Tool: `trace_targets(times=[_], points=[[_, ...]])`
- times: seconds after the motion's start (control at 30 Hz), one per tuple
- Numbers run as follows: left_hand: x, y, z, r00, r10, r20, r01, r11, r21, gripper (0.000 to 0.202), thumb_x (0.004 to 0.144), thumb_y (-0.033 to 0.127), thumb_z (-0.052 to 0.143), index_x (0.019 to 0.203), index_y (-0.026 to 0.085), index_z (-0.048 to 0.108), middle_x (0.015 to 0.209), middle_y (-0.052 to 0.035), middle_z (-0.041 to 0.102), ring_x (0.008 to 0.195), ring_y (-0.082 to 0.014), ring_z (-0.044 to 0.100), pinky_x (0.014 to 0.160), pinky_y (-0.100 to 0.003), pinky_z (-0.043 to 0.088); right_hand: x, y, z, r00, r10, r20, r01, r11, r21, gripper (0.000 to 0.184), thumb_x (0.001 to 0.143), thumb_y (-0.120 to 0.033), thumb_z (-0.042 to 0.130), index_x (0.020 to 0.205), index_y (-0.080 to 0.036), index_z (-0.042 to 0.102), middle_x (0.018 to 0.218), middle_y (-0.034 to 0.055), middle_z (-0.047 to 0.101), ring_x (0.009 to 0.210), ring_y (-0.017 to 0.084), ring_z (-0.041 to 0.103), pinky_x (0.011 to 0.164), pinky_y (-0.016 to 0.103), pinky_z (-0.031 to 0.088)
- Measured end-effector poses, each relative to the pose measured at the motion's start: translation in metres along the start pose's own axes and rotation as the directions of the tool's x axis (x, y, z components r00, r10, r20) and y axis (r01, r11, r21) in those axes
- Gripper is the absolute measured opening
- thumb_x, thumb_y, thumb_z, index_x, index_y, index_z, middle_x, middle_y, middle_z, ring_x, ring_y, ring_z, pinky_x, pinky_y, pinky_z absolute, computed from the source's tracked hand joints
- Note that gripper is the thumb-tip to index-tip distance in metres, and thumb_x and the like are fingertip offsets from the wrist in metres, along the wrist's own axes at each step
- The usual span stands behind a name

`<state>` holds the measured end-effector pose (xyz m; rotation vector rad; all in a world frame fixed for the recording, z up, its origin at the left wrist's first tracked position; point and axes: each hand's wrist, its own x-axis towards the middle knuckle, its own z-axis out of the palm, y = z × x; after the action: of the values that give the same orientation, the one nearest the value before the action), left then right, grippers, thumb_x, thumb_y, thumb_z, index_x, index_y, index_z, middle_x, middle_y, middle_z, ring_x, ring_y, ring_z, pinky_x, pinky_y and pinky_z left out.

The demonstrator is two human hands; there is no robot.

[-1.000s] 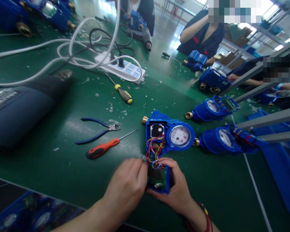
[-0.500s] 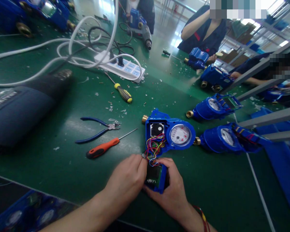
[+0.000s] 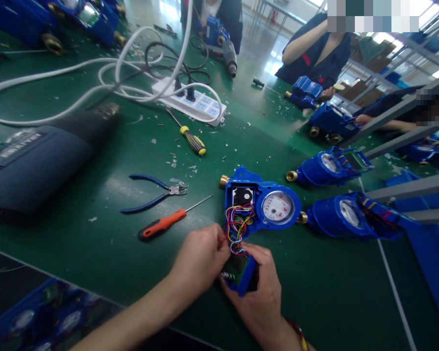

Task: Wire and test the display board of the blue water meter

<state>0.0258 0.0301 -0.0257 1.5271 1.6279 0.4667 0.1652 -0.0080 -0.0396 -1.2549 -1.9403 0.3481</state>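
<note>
A blue water meter (image 3: 278, 207) lies on the green table, its side box open and colored wires (image 3: 237, 219) spilling toward me. Those wires run to a blue cover with a circuit board (image 3: 237, 275) inside. My right hand (image 3: 265, 287) grips this cover from the right, thumb below and fingers at its upper edge. My left hand (image 3: 205, 251) is closed in a pinch at the wires, just left of the cover; what sits between the fingertips is hidden. To the left lie an orange screwdriver (image 3: 163, 225) and blue-handled cutting pliers (image 3: 153, 192).
A heat gun (image 3: 40, 156) lies at left. Behind are a yellow-black screwdriver (image 3: 193, 141) and a white power strip (image 3: 190, 102) with looped cables. More water meters (image 3: 329, 168) and a grey metal frame (image 3: 417, 183) stand at right. Co-workers (image 3: 314, 53) sit across the table.
The view has shifted slightly, so everything sits a little farther right. My left hand has moved up along the wires, showing more of the board. My right hand keeps hold of the cover.
</note>
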Motion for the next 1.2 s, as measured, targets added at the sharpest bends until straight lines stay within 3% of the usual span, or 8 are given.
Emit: trace_targets(times=[0.17,0.47,0.9,1.07,1.2], points=[[0.002,-0.008,0.003,0.998,-0.061,0.035,0.067,0.974,-0.215,0.01,0.073,0.022,0.05,0.064,0.019,0.051,0.058,0.0016,0.058,0.054,-0.0135,0.053,0.051,-0.024,0.036,-0.001,0.0,-0.001,0.996,0.087,0.024,-0.087,0.996,0.001,0.048,0.068,-0.017,0.071,0.108,-0.018,0.047,0.097,0.0073,0.057,0.091,0.022,0.057,0.078,0.035,0.052],[0.006,-0.02,0.008,0.983,-0.116,0.146,0.174,0.847,-0.502,0.004,0.066,0.019,0.049,0.067,0.017,0.052,0.053,0.0041,0.055,0.047,-0.011,0.052,0.046,-0.022,0.038,-0.005,0.002,-0.002,0.95,0.304,0.07,-0.309,0.948,0.074,0.05,0.064,-0.025,0.075,0.105,-0.021,0.046,0.094,0.0059,0.055,0.085,0.024,0.059,0.073,0.04,0.052],[0.006,-0.02,0.004,0.957,-0.107,0.269,0.273,0.644,-0.714,0.009,0.068,0.022,0.055,0.07,0.016,0.049,0.046,0.0062,0.053,0.038,-0.0068,0.047,0.042,-0.018,0.04,-0.006,0.006,-0.006,0.9,0.421,0.115,-0.437,0.867,0.238,0.055,0.059,-0.023,0.078,0.104,-0.024,0.047,0.095,0.0032,0.054,0.084,0.02,0.06,0.073,0.033,0.053],[0.006,-0.021,-0.001,0.966,-0.062,0.252,0.231,0.647,-0.727,0.011,0.074,0.026,0.052,0.075,0.016,0.047,0.054,0.0036,0.058,0.042,-0.0083,0.052,0.045,-0.02,0.044,-0.009,0.012,-0.007,0.898,0.417,0.14,-0.439,0.827,0.351,0.056,0.06,-0.024,0.079,0.106,-0.024,0.047,0.096,0.0027,0.053,0.085,0.019,0.059,0.074,0.03,0.054],[0.004,-0.026,-0.01,0.988,-0.069,0.135,0.142,0.735,-0.663,0.021,0.083,0.037,0.049,0.079,0.018,0.044,0.062,0.0031,0.06,0.044,-0.0089,0.053,0.043,-0.021,0.043,-0.01,0.012,-0.007,0.888,0.417,0.192,-0.459,0.781,0.423,0.057,0.059,-0.027,0.08,0.106,-0.025,0.048,0.097,0.002,0.054,0.085,0.018,0.06,0.072,0.028,0.055]])
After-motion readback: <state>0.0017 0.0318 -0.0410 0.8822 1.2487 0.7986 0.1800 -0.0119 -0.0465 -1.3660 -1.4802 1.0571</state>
